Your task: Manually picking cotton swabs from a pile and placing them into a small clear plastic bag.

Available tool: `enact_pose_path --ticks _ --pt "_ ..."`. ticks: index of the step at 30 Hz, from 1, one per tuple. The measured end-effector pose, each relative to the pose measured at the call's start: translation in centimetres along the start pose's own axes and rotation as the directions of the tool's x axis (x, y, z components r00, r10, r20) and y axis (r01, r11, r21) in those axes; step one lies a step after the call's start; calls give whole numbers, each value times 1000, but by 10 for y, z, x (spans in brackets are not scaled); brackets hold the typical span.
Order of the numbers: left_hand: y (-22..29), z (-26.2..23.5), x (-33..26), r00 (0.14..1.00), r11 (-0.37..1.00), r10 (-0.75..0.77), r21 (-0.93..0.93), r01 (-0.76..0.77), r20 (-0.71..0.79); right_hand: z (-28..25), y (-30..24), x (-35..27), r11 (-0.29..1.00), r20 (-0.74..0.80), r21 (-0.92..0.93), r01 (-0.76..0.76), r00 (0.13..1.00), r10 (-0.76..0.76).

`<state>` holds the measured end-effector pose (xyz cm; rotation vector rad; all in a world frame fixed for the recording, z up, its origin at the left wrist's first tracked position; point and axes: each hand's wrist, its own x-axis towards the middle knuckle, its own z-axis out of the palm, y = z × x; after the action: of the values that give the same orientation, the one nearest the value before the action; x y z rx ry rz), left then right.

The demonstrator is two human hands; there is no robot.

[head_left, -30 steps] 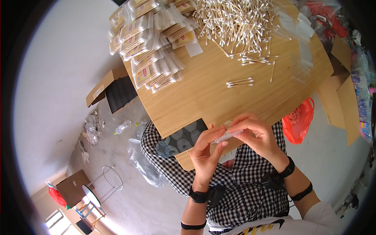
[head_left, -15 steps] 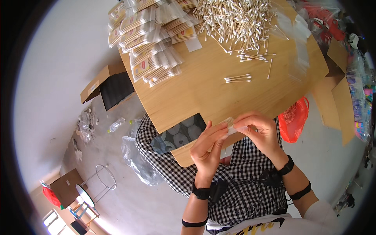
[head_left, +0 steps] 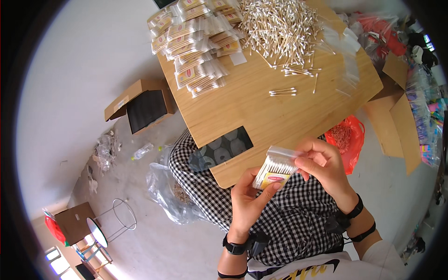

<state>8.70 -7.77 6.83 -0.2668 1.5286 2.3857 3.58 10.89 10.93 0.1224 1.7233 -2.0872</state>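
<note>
A clear plastic bag of cotton swabs (head_left: 278, 167) with a yellow label is held tilted over my lap, just off the table's near edge. My left hand (head_left: 248, 198) grips its lower left end, thumb across the label. At the upper right, my right hand (head_left: 323, 165) pinches the bag's clear top edge between thumb and fingers. On the table, a few loose swabs (head_left: 283, 92) lie side by side in a short row. Behind them spreads a large heap of cotton swabs (head_left: 280, 30).
Filled swab bags (head_left: 193, 56) are stacked at the table's (head_left: 224, 109) far left, and flat empty bags (head_left: 351, 65) lie at its right. A dark patterned panel (head_left: 226, 148) sits at the near left. A red plastic bag (head_left: 353, 151) and open cardboard boxes (head_left: 389, 116) stand beside the table.
The bag has turned so its label and swabs now face up, and it has come lower, toward my lap. Both hands moved down with it. The view has shifted slightly.
</note>
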Motion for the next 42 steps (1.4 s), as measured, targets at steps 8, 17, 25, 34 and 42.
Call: enact_pose_path --ticks 8,17,25,34,42 --pt "25 21 -38 988 873 151 470 -129 -10 9 10 -12 675 181 -478 562 815 -551" --pt "28 32 -54 986 825 157 543 -158 48 14 26 -31 792 35 -364 490 857 -514" --pt "23 36 -57 965 895 194 371 -247 173 10 39 -33 922 -7 386 2 1000 1" --pt "27 40 -42 893 638 422 648 -415 156 15 89 -46 -122 676 734 -668 735 45" --pt "24 36 -38 851 618 498 621 -482 165 28 80 -56 -278 702 709 -648 687 190"
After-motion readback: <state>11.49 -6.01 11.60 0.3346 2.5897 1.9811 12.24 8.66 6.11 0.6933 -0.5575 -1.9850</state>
